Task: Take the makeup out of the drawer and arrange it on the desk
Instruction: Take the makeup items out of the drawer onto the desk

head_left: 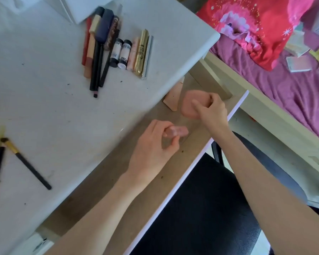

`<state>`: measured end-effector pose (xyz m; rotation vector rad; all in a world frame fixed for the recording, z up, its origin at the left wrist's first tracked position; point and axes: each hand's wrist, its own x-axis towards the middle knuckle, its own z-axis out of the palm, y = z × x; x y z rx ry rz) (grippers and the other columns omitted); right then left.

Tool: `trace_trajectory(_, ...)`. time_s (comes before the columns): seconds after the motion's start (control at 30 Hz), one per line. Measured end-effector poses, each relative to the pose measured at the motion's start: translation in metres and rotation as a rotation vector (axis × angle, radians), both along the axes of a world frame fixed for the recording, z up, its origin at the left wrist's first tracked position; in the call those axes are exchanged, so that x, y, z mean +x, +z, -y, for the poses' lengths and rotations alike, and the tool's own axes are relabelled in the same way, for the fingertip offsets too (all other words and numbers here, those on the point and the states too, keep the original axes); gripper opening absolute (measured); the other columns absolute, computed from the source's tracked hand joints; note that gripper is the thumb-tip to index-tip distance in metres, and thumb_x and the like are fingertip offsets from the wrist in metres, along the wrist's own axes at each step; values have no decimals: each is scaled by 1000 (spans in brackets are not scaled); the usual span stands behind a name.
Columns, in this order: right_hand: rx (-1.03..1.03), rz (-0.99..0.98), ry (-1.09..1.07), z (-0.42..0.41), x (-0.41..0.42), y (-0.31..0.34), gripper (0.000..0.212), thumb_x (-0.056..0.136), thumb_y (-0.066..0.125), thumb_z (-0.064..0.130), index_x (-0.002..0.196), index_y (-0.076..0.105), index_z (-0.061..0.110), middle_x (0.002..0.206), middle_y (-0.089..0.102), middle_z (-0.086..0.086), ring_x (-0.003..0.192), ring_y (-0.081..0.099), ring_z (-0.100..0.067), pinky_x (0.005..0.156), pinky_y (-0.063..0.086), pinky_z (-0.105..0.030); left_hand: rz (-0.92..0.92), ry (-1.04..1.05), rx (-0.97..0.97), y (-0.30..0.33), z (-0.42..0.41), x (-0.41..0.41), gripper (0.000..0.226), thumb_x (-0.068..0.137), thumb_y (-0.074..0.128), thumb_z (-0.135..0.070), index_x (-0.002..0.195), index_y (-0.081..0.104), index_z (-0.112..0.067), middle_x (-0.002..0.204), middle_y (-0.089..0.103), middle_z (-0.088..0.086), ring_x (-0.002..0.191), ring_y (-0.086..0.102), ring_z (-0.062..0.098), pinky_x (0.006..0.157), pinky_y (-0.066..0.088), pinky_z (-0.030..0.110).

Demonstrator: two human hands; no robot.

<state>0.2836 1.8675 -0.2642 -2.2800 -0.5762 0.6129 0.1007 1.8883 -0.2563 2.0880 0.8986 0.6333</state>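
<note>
White and faintly speckled, the bench (44,100) fills the upper left, with the open drawer (155,162) pulled out beneath its front edge and a bed with purple sheets (284,92) off to the right.

Left fingers (168,128) are curled round a small pink makeup piece (179,131), thumb and fingertips pinching it just above the drawer floor. Right fingers (213,98) are bent over a larger pink compact (190,105), thumb on its near face, gripping it at the drawer's far end. Just beside the compact a pale peach box (174,97) leans against the drawer's back, half under the bench edge. The left hand (151,153) and right hand (210,109) both reach in from the chair side, forearms crossing the drawer's white front rail (219,129).

On the bench a row of pencils, tubes and a gold mascara (118,50) lies side by side, touching, ends roughly level. A dark-handled brush (26,162) lies well apart, near the left edge.

The step looks to be lifting both pieces out together. Doing it well likely means raising each clear of the bench edge before swinging left, keeping the compact flat so its lid stays closed, and setting them just beside the silver end of the row rather than on top of it. The peach box probably comes next.
</note>
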Motion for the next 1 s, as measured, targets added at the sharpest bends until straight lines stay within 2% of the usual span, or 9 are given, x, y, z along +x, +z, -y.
trace_trajectory(0.13, 198, -195, -104, 16, -32, 24, 48, 86, 64, 31, 127, 49, 12, 112, 55, 3, 102, 54, -14, 86, 47, -28, 122, 114, 124, 34, -23, -21, 19, 81, 64, -13, 98, 58, -4, 89, 57, -3, 74, 46, 1, 69, 40, 6)
trace_trajectory(0.27, 366, -505, -189, 13, -56, 40, 39, 87, 63, 25, 123, 53, 12, 116, 61, -3, 107, 59, -18, 95, 50, -40, 113, 357, -11, 39, -54, -42, 17, 81, 64, -15, 91, 50, -12, 83, 58, -5, 64, 49, 13, 59, 38, 11)
trace_trajectory(0.4, 427, -665, -206, 6, -72, 46, 32, 90, 59, 19, 120, 54, 11, 115, 60, -3, 106, 59, -17, 90, 53, -38, 11, 369, 26, 26, -73, -49, 20, 83, 62, -16, 87, 43, -14, 81, 51, 1, 70, 47, 15, 59, 31, 13)
trace_trajectory(0.57, 478, -820, -175, 16, -88, 45, 22, 92, 55, 12, 113, 56, 8, 114, 61, -6, 105, 61, -19, 77, 55, -31, -190, 376, 247, 13, -85, -49, 16, 84, 60, -17, 87, 51, -4, 87, 48, 10, 82, 39, 23, 71, 25, 22)
trace_trajectory(0.73, 451, -864, -132, 31, -102, 54, 17, 90, 59, 13, 106, 61, 10, 112, 65, -9, 100, 65, -20, 75, 57, -27, -423, 396, 262, 24, -88, -47, 36, 86, 59, -22, 113, 50, -1, 112, 48, 21, 103, 42, 37, 82, 33, 38)
trace_trajectory(0.83, 404, -851, -86, 38, -112, 66, 29, 88, 62, 15, 116, 59, 9, 113, 65, -8, 97, 66, -18, 71, 55, -23, -328, 284, 297, 45, -78, -57, 36, 90, 54, -19, 122, 47, -3, 110, 50, 19, 100, 46, 37, 83, 37, 39)
trace_trajectory(0.87, 393, -853, -60, 40, -116, 72, 31, 88, 62, 15, 118, 58, 9, 114, 65, -8, 97, 66, -18, 72, 55, -23, -214, 198, 237, 51, -71, -63, 31, 91, 53, -17, 120, 49, -5, 102, 54, 12, 94, 51, 32, 80, 41, 32)
trace_trajectory(0.93, 376, -860, 20, 40, -126, 84, 32, 89, 61, 14, 120, 58, 10, 112, 66, -6, 97, 66, -17, 72, 54, -23, -91, 84, -92, 68, -54, -78, 34, 94, 50, -28, 125, 47, -15, 98, 54, -9, 85, 55, 6, 70, 40, 10)
trace_trajectory(1.0, 366, -866, 107, 38, -140, 98, 33, 89, 60, 12, 121, 58, 9, 109, 67, -6, 95, 66, -16, 71, 53, -21, -125, 35, -384, 81, -40, -98, 44, 92, 49, -41, 131, 44, -22, 106, 56, -10, 86, 54, -2, 66, 41, 8)
